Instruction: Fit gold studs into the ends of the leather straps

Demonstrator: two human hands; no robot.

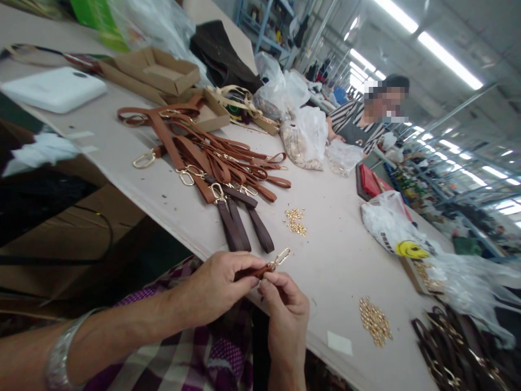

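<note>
Near the table's front edge, my left hand (222, 282) grips a brown leather strap (266, 268) between thumb and fingers. A gold-coloured metal clasp (281, 257) sticks out from the strap's end. My right hand (285, 309) pinches close to that same end, its thumb and index fingertips pressed together; what lies between them is too small to make out. Just beyond the hands lie dark brown straps (234, 225) with gold clasps. Small gold metal pieces (295, 221) sit in a loose pile past the clasp, and another gold pile (375, 321) lies to the right.
Tan leather straps (183, 144) are heaped at the left, before cardboard boxes (163, 70) and a white device (52, 89). Plastic bags (305, 138) stand at the back, where a person (366, 117) sits. More dark straps (451, 347) lie at the lower right.
</note>
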